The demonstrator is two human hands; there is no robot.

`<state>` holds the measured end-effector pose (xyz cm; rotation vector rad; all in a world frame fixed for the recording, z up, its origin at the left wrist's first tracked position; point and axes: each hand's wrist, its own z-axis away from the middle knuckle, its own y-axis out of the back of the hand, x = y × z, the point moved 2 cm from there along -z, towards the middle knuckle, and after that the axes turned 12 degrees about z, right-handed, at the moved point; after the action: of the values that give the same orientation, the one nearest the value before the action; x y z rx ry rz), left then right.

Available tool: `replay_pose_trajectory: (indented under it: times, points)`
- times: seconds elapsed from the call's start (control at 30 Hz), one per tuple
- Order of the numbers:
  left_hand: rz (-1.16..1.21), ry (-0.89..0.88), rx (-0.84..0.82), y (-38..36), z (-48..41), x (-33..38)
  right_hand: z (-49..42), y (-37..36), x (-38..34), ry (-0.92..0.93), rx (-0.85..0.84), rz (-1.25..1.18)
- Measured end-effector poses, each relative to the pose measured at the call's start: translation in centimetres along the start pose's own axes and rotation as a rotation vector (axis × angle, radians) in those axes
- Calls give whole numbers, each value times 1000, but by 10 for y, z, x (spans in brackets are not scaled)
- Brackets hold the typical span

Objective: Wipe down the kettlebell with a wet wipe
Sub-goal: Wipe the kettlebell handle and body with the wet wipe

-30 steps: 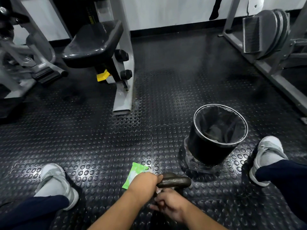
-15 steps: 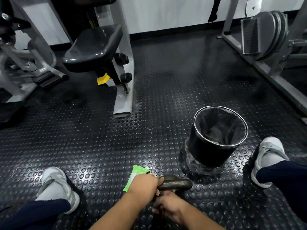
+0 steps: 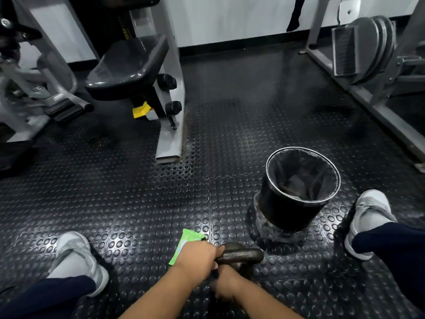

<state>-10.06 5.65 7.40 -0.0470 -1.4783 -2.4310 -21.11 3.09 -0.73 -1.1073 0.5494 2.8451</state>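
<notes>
Found fingers of left hand (image 3: 197, 256) wrapped round the handle of the kettlebell (image 3: 243, 253). Found right hand (image 3: 226, 284) low against the kettlebell body, beneath the handle; could not make out its fingers or their grasp. Noted kettlebell standing on studded rubber floor (image 3: 138, 203), between left shoe (image 3: 76, 256) and right shoe (image 3: 370, 215). Noted green packet (image 3: 188, 240) just left of it, black bin (image 3: 282, 210) near, beyond and right.

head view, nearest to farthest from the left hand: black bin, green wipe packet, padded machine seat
From the left hand:
1. green wipe packet, on the floor just beyond it
2. black bin, ahead on the right
3. padded machine seat, far ahead, left
</notes>
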Motion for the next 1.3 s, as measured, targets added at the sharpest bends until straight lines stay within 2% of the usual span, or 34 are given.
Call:
replay_pose_trajectory:
  times: [0.07,0.13,0.17,0.23,0.3,0.43,0.47,0.5,0.63,0.8,0.87,0.9,0.93,1.03,1.07,1.13,1.17,1.2,1.3]
  points:
    - [11,5,7,1,1,2,13,-2,1,-61,-54,-431]
    - [-9,0,10,3,4,2,17,0,6,-76,-110,-726]
    - [-19,-10,8,3,4,2,20,1,7,-65,-132,-818]
    - [-30,-15,0,4,4,1,17,3,13,-67,-115,-834]
    - [-20,0,-19,6,3,1,13,3,14,-102,-89,-560]
    - [24,27,-60,8,2,3,9,13,1,-9,-3,289]
    - [33,29,-58,9,2,3,3,13,0,-3,6,414]
    - [39,33,-56,10,2,4,0,10,1,-28,-4,422]
    - [46,41,-49,14,4,8,4,5,2,-33,-6,162]
    - [105,59,-56,12,5,10,19,3,10,-93,-78,-734]
    - [103,62,-66,11,5,9,17,4,14,-126,-63,-867]
    - [92,59,-76,13,5,9,14,4,16,-143,-55,-815]
    - [84,54,-84,14,4,8,10,7,15,-162,-39,-662]
    - [65,46,-103,12,1,8,-3,11,9,-84,1,281]
    - [67,48,-111,13,1,8,-5,9,5,-43,3,507]
    - [78,49,-125,14,-1,9,-10,7,1,-19,6,648]
    - [76,50,-125,14,-2,8,-9,4,0,-13,17,572]
    - [74,49,-119,13,-1,8,-5,3,-1,-23,20,365]
    - [91,43,-96,12,-1,7,14,0,5,-98,-44,-503]
